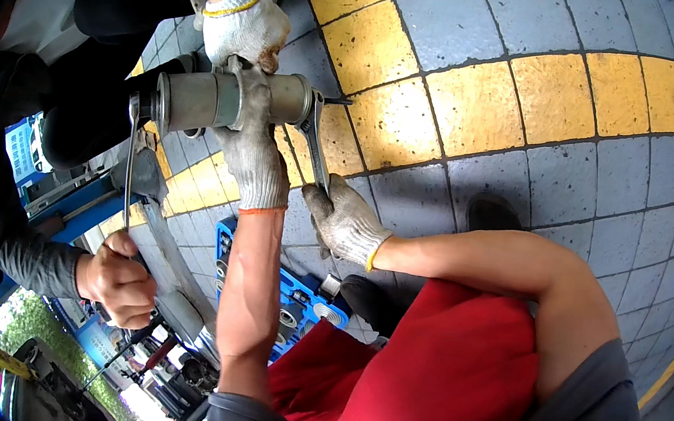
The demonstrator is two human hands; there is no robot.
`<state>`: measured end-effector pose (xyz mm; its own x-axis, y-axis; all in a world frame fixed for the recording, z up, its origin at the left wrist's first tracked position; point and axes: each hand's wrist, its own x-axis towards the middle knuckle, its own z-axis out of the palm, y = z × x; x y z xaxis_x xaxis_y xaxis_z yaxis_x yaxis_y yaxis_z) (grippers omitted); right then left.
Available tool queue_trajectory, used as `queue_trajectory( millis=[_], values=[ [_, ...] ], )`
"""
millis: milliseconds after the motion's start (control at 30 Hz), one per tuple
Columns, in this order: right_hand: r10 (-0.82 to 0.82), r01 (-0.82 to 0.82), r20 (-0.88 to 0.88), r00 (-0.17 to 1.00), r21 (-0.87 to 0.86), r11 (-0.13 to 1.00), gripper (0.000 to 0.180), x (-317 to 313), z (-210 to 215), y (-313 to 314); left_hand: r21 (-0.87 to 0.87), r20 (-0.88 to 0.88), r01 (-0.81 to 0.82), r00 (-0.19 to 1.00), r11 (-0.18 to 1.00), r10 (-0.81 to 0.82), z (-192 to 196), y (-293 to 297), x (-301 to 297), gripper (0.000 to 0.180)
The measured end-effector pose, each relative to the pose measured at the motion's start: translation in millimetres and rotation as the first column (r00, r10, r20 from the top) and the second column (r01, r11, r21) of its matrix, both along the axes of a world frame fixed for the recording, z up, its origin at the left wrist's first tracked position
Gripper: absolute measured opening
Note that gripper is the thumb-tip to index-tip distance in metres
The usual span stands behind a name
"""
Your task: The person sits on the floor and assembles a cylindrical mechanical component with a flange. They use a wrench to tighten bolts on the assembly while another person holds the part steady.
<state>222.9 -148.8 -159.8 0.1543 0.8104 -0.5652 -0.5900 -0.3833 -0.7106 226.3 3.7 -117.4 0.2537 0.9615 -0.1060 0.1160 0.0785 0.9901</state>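
A thick metal cylinder assembly (197, 100), made of several sleeves, lies across the space ahead of me. My left hand (256, 160), in a grey-white work glove, is wrapped round its middle. In my gloved right hand (348, 222) is the lower end of a wrench (314, 140), whose head sits on the assembly's right end. A co-worker's gloved hand (247, 25) touches the assembly from the far side. The co-worker's bare hand (120, 282) grips a long-handled wrench (131, 169) set at the left end.
Below the assembly, a blue tool case (303, 296) on the floor holds round metal sleeves, partly hidden by my left forearm. Blue lift parts (82, 213) stand at left. Grey tiles (546, 193) with a yellow tiled band (473, 100) cover the floor.
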Motion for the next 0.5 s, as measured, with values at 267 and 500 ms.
queue_trajectory(
  millis=[267,500],
  values=[
    [0.057,-0.057,0.001,0.998,-0.039,0.998,0.044,8,-7,1,0.019,-0.025,0.026,0.999,0.999,-0.026,-9,1,17,0.078],
    [0.160,-0.165,-0.059,0.985,-0.086,0.983,0.049,32,8,-8,0.030,0.066,0.002,0.998,1.000,-0.004,-20,1,10,0.059]
  ],
)
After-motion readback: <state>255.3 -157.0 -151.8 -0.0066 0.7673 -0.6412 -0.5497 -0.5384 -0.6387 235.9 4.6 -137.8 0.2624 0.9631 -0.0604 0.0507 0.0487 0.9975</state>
